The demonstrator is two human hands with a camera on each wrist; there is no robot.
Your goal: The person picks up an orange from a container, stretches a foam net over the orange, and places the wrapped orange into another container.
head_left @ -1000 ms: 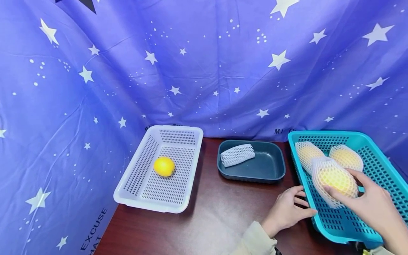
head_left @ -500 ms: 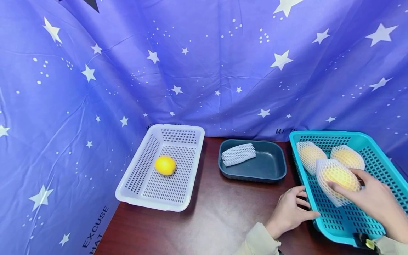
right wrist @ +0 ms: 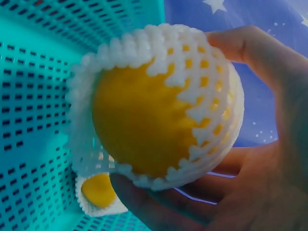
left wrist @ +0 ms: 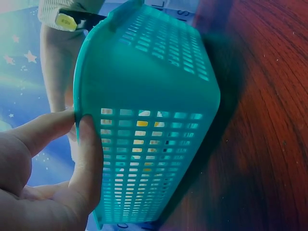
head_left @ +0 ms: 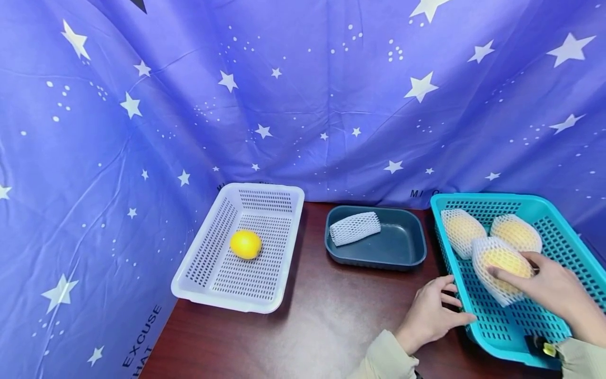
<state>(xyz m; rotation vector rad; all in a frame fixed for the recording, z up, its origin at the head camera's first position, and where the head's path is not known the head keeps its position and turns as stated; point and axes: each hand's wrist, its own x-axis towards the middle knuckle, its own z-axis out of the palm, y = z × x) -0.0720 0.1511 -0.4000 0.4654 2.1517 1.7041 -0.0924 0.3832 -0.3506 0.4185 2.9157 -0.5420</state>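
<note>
My right hand (head_left: pixel 551 284) grips a yellow fruit (right wrist: pixel 142 120) sleeved in white foam netting, over the front part of a teal basket (head_left: pixel 563 226). In the right wrist view, the thumb and fingers wrap round the netting, and one end of the fruit shows bare. Two more netted fruits, the left one (head_left: pixel 464 231) and the right one (head_left: pixel 516 233), lie behind it in the basket. My left hand (head_left: pixel 431 316) pinches the basket's left rim between thumb and fingers, clearly seen in the left wrist view.
A dark blue tray (head_left: pixel 402 260) with a loose white foam net (head_left: pixel 355 228) stands in the middle. To the left, a white basket (head_left: pixel 222 301) contains one bare yellow fruit (head_left: pixel 245 245). A starry blue curtain (head_left: pixel 293 95) hangs behind the brown table (head_left: pixel 326 316).
The netted fruit in my right hand has shifted slightly to the right and turned a little. My left hand keeps its hold on the basket rim.
</note>
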